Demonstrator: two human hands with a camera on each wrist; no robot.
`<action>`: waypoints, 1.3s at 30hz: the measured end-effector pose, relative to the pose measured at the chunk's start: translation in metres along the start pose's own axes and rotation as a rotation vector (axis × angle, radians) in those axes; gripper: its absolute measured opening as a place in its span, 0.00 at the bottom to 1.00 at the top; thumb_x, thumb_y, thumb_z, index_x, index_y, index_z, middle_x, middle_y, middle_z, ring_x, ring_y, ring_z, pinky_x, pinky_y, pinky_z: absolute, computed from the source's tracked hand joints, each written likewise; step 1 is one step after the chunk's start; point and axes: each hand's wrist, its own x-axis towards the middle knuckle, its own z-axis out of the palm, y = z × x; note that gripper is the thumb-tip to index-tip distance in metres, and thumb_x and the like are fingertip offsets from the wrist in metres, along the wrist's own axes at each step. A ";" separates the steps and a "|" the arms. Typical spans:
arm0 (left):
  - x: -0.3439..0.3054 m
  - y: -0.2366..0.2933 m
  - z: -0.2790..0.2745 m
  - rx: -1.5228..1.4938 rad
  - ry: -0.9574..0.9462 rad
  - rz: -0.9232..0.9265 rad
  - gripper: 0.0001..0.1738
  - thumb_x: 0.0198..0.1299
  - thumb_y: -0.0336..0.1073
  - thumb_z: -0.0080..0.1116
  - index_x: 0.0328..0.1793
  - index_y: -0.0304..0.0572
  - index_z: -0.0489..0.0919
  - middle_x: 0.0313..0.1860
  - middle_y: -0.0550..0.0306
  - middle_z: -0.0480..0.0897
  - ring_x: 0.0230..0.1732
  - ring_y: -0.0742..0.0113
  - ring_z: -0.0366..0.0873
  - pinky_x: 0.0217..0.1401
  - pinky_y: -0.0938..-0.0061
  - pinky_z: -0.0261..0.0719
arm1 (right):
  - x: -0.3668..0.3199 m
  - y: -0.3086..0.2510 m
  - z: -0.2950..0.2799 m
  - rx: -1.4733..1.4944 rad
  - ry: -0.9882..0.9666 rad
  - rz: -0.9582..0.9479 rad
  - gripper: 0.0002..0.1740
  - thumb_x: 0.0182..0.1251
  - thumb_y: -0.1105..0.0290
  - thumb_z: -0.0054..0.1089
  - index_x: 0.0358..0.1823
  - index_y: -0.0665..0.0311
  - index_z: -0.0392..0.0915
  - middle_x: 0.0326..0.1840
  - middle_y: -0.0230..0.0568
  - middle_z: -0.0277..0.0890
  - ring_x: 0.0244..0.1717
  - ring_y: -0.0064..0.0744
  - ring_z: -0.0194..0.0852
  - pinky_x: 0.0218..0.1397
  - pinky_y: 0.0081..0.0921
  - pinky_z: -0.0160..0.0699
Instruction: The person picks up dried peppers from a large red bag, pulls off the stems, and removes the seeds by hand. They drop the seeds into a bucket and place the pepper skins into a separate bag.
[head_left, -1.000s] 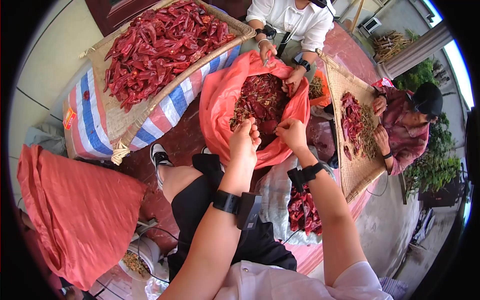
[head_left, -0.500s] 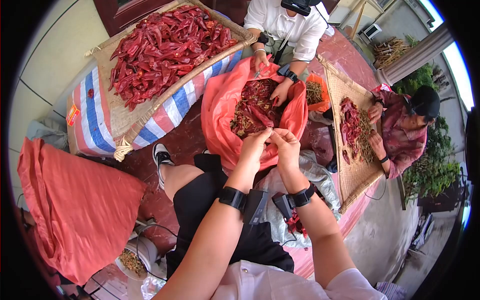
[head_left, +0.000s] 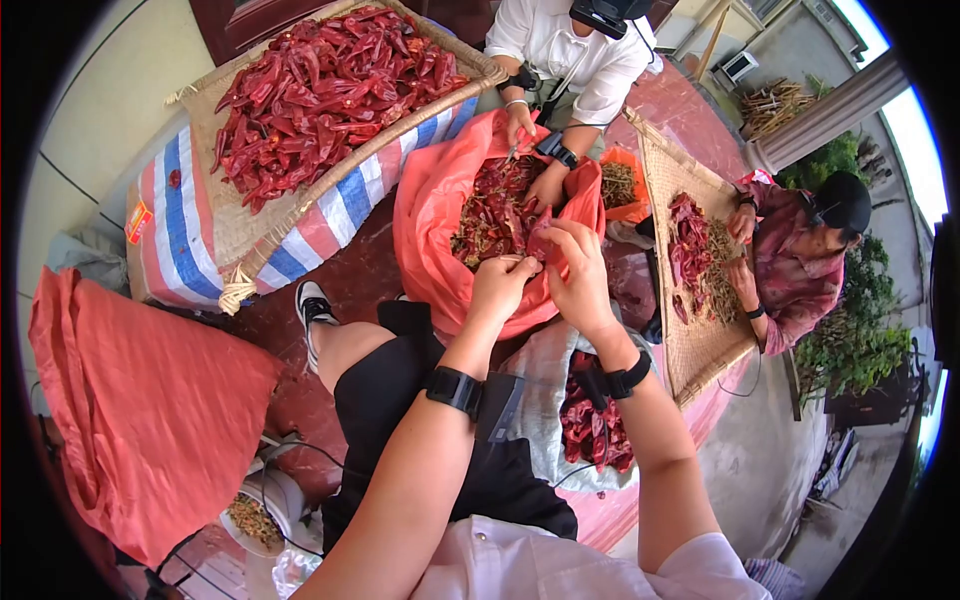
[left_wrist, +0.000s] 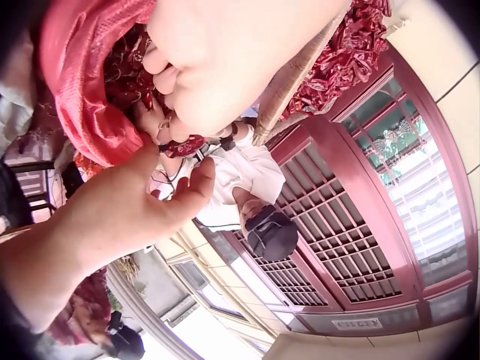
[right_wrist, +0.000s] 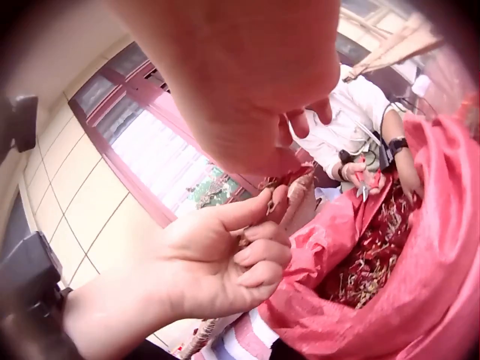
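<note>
My left hand (head_left: 500, 290) is near the front rim of a red woven sack (head_left: 425, 200). In the right wrist view, its thumb and forefinger pinch the end of a dried red chili (right_wrist: 289, 177). My right hand (head_left: 580, 275) is close beside it, fingers bent around the chili's other side and partly hiding it. Dried chilies (head_left: 485, 195) and loose brown stems fill the sack below. Across from me, a person in a white shirt (head_left: 545, 55) reaches into the sack with one hand and holds red-handled scissors (right_wrist: 365, 182) in the other.
A woven tray heaped with red chilies (head_left: 330, 95) stands at the left. On the right, a capped person sorts chilies on a second woven tray (head_left: 690, 355). A pale sack of chilies (head_left: 595, 425) lies under my right forearm; a bucket (head_left: 285, 500) and red cloth (head_left: 150, 390) are lower left.
My hands were apart over the sack, then came together at the fingertips around a chili. Now the right fingers are spread wider. The person opposite has leaned further forward over the sack.
</note>
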 end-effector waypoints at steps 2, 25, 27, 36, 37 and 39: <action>-0.002 0.005 -0.001 0.107 -0.029 0.026 0.13 0.59 0.36 0.54 0.36 0.31 0.81 0.22 0.62 0.76 0.25 0.76 0.68 0.29 0.77 0.66 | 0.012 0.003 -0.005 -0.136 -0.159 -0.346 0.23 0.42 0.84 0.53 0.44 0.61 0.71 0.42 0.46 0.69 0.54 0.44 0.65 0.63 0.37 0.59; -0.009 0.016 -0.003 0.296 -0.047 0.116 0.11 0.54 0.35 0.55 0.34 0.32 0.79 0.28 0.42 0.79 0.30 0.51 0.78 0.34 0.67 0.72 | 0.035 0.016 -0.028 -0.072 -0.723 -0.247 0.12 0.53 0.68 0.58 0.37 0.67 0.75 0.34 0.50 0.76 0.38 0.50 0.74 0.41 0.39 0.73; -0.010 0.018 -0.002 0.279 -0.065 0.096 0.11 0.56 0.34 0.54 0.35 0.30 0.79 0.28 0.48 0.80 0.30 0.64 0.77 0.36 0.71 0.70 | 0.038 0.018 -0.028 -0.091 -0.782 -0.231 0.11 0.53 0.67 0.58 0.34 0.67 0.76 0.30 0.52 0.75 0.35 0.51 0.74 0.39 0.40 0.73; -0.005 0.012 0.002 0.093 0.062 0.232 0.12 0.59 0.31 0.52 0.26 0.29 0.73 0.21 0.60 0.68 0.25 0.75 0.64 0.30 0.77 0.63 | 0.029 0.002 -0.021 -0.018 -0.516 -0.032 0.11 0.55 0.66 0.59 0.25 0.70 0.76 0.21 0.55 0.71 0.27 0.54 0.72 0.30 0.40 0.70; -0.005 0.014 0.001 0.093 0.065 0.232 0.12 0.59 0.31 0.52 0.26 0.29 0.73 0.21 0.60 0.68 0.25 0.75 0.64 0.30 0.77 0.63 | 0.027 0.001 -0.018 -0.017 -0.516 -0.034 0.11 0.55 0.66 0.59 0.25 0.70 0.76 0.21 0.55 0.71 0.27 0.54 0.72 0.30 0.40 0.70; -0.007 0.016 0.000 0.070 0.081 0.209 0.12 0.60 0.31 0.51 0.25 0.32 0.71 0.20 0.63 0.66 0.24 0.76 0.61 0.28 0.77 0.61 | 0.021 -0.002 -0.014 0.088 -0.394 0.054 0.12 0.55 0.66 0.60 0.26 0.70 0.76 0.21 0.57 0.70 0.24 0.54 0.70 0.27 0.37 0.68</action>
